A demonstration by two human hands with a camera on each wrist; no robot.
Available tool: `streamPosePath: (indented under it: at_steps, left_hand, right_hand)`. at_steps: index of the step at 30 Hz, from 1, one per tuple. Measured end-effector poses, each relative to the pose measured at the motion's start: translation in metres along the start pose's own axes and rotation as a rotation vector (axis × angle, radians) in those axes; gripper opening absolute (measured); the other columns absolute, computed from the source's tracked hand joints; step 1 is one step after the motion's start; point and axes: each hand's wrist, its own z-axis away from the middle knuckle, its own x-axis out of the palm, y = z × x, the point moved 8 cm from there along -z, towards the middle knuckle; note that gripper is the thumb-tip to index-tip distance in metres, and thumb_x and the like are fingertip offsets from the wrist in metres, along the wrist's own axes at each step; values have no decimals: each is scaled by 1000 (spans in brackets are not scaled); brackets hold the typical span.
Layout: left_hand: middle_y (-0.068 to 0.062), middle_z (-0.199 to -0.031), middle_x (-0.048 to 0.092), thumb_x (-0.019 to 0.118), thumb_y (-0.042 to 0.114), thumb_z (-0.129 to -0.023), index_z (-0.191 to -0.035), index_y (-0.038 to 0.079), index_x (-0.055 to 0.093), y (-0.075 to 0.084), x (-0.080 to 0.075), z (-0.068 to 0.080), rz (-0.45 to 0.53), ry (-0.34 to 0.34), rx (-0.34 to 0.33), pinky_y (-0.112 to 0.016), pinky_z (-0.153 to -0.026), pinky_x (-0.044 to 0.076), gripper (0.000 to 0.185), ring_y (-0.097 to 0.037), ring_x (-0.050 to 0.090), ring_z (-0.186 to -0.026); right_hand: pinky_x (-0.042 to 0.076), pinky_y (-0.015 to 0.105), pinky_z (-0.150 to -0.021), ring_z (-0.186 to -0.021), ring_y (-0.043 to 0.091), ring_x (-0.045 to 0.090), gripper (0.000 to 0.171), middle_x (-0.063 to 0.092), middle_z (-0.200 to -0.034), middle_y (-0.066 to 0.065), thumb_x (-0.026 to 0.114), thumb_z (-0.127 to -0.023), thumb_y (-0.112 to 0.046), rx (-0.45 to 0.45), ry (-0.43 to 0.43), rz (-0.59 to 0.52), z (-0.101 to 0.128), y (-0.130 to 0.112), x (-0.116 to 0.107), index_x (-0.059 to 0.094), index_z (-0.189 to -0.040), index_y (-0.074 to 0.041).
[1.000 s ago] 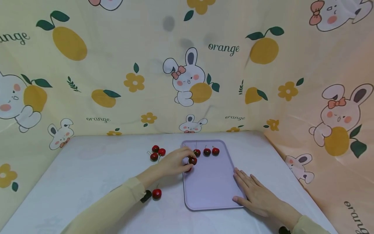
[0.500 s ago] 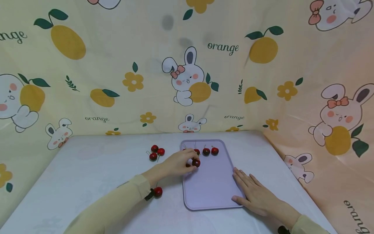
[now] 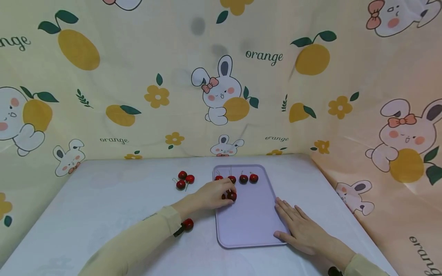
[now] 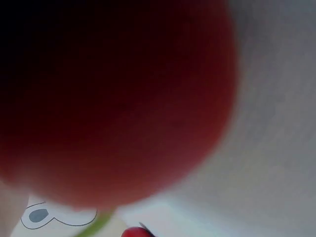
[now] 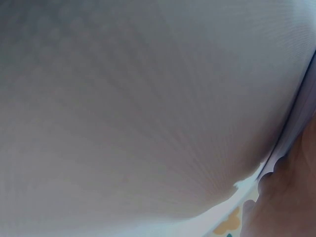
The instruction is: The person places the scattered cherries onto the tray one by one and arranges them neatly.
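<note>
Right hand (image 3: 302, 230) flat on the bench (image 3: 103, 199) at the tray's near right corner, fingers (image 3: 288, 211) straight and slightly spread, thumb against the near edge of the tray (image 3: 252, 226). No change there across the last second. Right wrist view is just blurred bench surface plus a sliver of tray edge (image 5: 296, 123), nothing usable.

Lone cherry (image 3: 188, 224) on the bench beside the left sleeve (image 3: 145, 237), touching the dark wrist strap. It fills the left wrist view (image 4: 113, 98) as a red blur.

Left hand (image 3: 207, 195) reaches over the tray's left edge, fingertips (image 3: 230, 188) curled and pinching a cherry (image 3: 231, 196) low over the tray surface, left part of the tray about mid-depth. Can't tell if it's touching the tray. Delta: a second ago the same cherry sat higher and further back, closer to the row; it has come down and slightly right, hand following.

Far edge of tray: row of four cherries (image 3: 243, 178). The leftmost was hidden behind the hand earlier, now shows clear.

Further left on the bare bench, cluster of three cherries (image 3: 184, 180), unmoved.

Behind the bench: cloth backdrop (image 3: 221, 76) with rabbits and oranges.
</note>
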Motion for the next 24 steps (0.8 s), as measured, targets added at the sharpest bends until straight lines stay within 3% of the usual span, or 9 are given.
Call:
streamPosePath:
  at_steps: [6,14,20,24]
  left_hand:
    - [2,-114,64,79,27,-95,-118,15,71,2,1,0,-29,8,15,-22,-85,54,27,-10,64,-94]
    - [5,-114,66,79,31,-94,-118,18,72,0,5,0,-72,-5,-13,-21,-82,52,28,-6,60,-90]
    - [4,-115,66,79,32,-94,-119,18,72,2,3,0,-80,-2,-3,-21,-82,52,29,-6,60,-89]
    - [4,-115,66,80,32,-94,-118,18,72,3,1,1,-80,9,8,-22,-84,53,29,-7,62,-91]
  right_hand:
    - [31,60,-118,-153,34,34,86,30,-168,14,54,-100,-63,-1,-2,8,1,-1,0,39,-158,-1]
    - [31,58,-118,-153,34,33,86,29,-169,13,54,-101,-62,-2,4,2,1,0,1,38,-159,-1]
    - [24,51,-124,-154,34,31,86,27,-170,13,53,-101,-62,10,-4,-18,1,1,2,36,-159,-1]
    - [26,55,-122,-154,34,31,87,27,-170,13,54,-101,-63,14,-10,-19,1,1,2,36,-159,-1]
